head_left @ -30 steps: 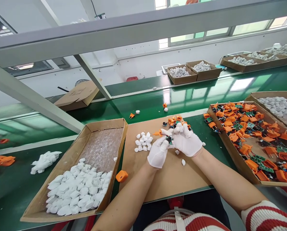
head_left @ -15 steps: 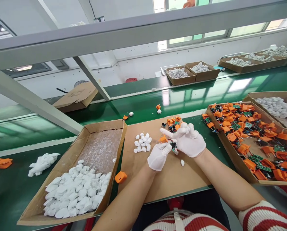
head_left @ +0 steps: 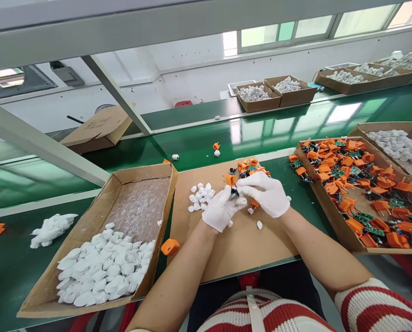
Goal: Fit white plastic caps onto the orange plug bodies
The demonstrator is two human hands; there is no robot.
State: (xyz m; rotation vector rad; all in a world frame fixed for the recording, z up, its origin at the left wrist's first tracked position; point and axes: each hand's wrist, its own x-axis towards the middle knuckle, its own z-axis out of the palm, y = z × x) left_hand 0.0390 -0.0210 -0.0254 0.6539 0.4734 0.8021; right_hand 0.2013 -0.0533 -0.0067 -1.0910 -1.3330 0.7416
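Note:
My left hand [head_left: 221, 210], in a white glove, is closed on a small circuit board [head_left: 234, 192] wired to an orange plug housing [head_left: 230, 180]. Beside the board, the gloved fingertips of my right hand [head_left: 266, 193] are pinched together; what they grip is too small to make out. Under the right hand an orange plug piece [head_left: 255, 204] with a white bit lies on the brown board [head_left: 226, 260]. A pile of orange plugs with circuit boards [head_left: 248, 167] sits just beyond my hands. Small white pouch-like pieces [head_left: 201, 197] lie to the left.
On the left stands a cardboard tray [head_left: 140, 173] of white pieces, with an orange cube-shaped case [head_left: 170, 246] beside it. A carton of orange plugs [head_left: 316, 193] is on the right. The green conveyor [head_left: 278, 131] runs behind, under a grey frame beam [head_left: 178, 34].
My right hand has turned from palm up with fingers spread to a pinch at the circuit board. The orange housing now stands higher above my left fingers. The view has shifted slightly.

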